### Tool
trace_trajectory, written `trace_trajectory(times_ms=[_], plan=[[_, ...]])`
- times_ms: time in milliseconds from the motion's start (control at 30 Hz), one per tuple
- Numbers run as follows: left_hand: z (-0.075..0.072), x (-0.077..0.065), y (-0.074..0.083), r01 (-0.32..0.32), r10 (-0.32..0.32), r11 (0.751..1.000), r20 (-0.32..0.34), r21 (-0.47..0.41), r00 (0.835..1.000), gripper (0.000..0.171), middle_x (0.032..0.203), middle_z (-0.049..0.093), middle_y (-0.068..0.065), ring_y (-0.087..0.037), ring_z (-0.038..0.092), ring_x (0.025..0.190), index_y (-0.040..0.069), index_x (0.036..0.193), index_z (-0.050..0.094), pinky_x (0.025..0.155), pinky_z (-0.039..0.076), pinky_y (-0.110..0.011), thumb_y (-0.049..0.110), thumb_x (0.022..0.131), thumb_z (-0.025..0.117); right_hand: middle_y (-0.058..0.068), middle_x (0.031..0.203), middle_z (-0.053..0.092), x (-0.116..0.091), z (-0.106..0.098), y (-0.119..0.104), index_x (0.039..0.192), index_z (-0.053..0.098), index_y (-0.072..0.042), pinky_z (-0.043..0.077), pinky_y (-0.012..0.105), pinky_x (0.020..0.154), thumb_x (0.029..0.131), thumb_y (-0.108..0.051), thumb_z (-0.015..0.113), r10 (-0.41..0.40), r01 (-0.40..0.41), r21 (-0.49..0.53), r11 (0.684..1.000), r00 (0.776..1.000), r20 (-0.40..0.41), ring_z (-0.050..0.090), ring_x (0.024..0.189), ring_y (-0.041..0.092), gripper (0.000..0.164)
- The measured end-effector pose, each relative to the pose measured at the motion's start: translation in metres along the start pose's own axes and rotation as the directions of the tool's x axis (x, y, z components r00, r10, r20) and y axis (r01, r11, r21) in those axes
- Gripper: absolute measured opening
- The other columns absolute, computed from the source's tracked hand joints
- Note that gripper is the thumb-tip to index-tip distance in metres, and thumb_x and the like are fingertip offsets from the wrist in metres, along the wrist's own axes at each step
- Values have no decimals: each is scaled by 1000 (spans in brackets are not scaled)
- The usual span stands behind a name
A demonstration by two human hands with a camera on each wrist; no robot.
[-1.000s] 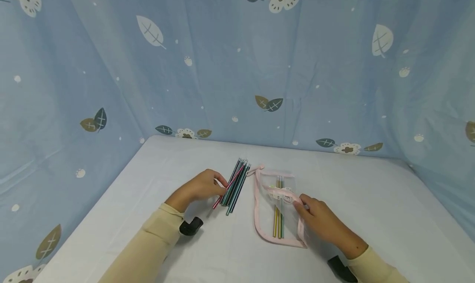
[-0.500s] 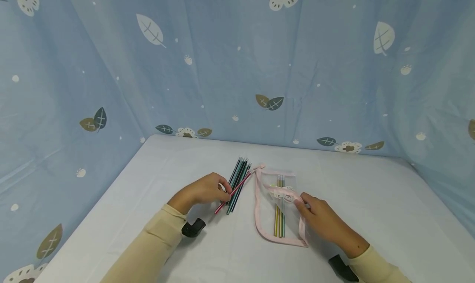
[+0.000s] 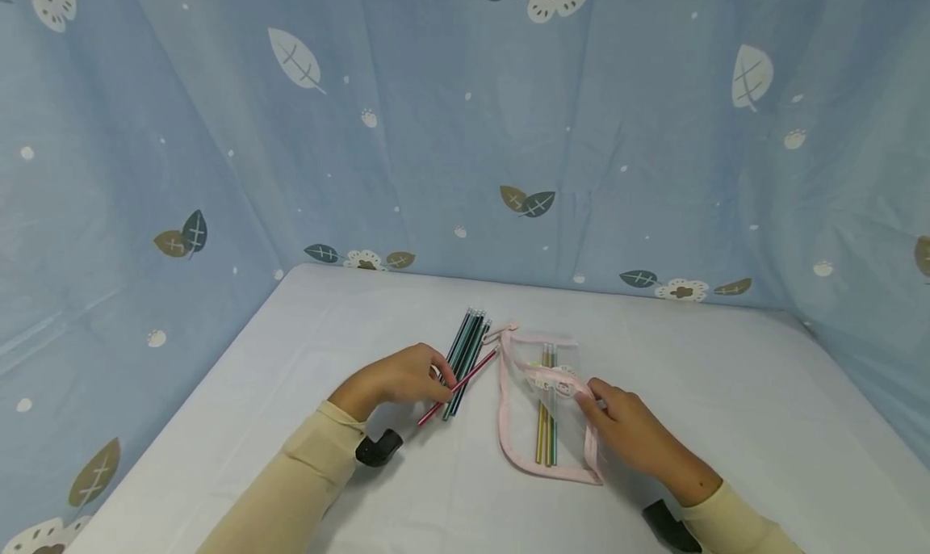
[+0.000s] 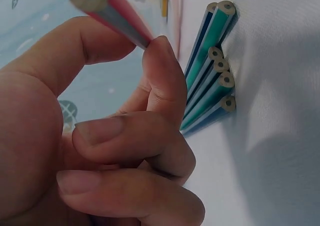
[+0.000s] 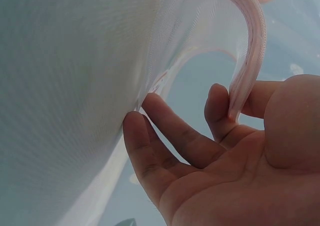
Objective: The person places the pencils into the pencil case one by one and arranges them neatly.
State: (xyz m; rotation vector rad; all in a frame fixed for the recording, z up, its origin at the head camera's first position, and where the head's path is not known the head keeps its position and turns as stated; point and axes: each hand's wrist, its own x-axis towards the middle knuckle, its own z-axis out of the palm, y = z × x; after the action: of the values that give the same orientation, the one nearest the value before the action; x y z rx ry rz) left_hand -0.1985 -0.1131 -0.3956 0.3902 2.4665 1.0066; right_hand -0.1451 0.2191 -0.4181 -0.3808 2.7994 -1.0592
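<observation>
My left hand (image 3: pixel 408 376) pinches a red pencil (image 3: pixel 475 368) between thumb and index finger; its unsharpened end points at the camera in the left wrist view. The pencil slants over a bundle of several green and dark blue pencils (image 4: pixel 207 51), its far end near the pouch's left edge. With thumb and index finger, my right hand (image 3: pixel 628 429) pinches the pink trim (image 5: pixel 255 41) of a see-through mesh pouch (image 3: pixel 501 409) and lifts its opening. Two other right fingertips (image 5: pixel 137 123) touch the mesh. Inside the pouch lie yellow and green pencils (image 3: pixel 546 437).
A white cloth (image 3: pixel 349 312) covers the table. Blue leaf-print fabric (image 3: pixel 436 134) hangs behind it and along both sides. Black wrist camera mounts (image 3: pixel 379 447) sit under both wrists. The pouch's pink zipper pull (image 3: pixel 501 332) sticks out at its upper left corner.
My left hand has drawn the red pencil slightly toward me and turned it, so it now slants across the bundle toward the pouch. The right hand stays in place on the pouch.
</observation>
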Motion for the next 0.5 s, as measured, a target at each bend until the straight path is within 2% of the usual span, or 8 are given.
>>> trace_trajectory(times_ms=[233, 500], plan=[[4, -1, 4, -10, 9, 1000, 11, 2, 1000, 7, 75, 65, -2, -13, 48, 60, 15, 92, 71, 53, 38, -28, 14, 86, 74, -3, 66, 39, 0, -1, -1, 96, 54, -11, 35, 23, 49, 106, -29, 50, -6, 6, -5, 1000, 1000, 2, 38, 55, 6, 21], [9, 0, 6, -16, 16, 1000, 35, 2, 999, 7, 75, 68, 0, -12, 49, 61, 15, 91, 71, 55, 38, -27, 14, 86, 74, -3, 65, 39, 1, -1, -1, 97, 54, -11, 34, 23, 48, 106, -29, 50, -11, 11, -4, 1000, 1000, 8, 38, 55, 6, 20]])
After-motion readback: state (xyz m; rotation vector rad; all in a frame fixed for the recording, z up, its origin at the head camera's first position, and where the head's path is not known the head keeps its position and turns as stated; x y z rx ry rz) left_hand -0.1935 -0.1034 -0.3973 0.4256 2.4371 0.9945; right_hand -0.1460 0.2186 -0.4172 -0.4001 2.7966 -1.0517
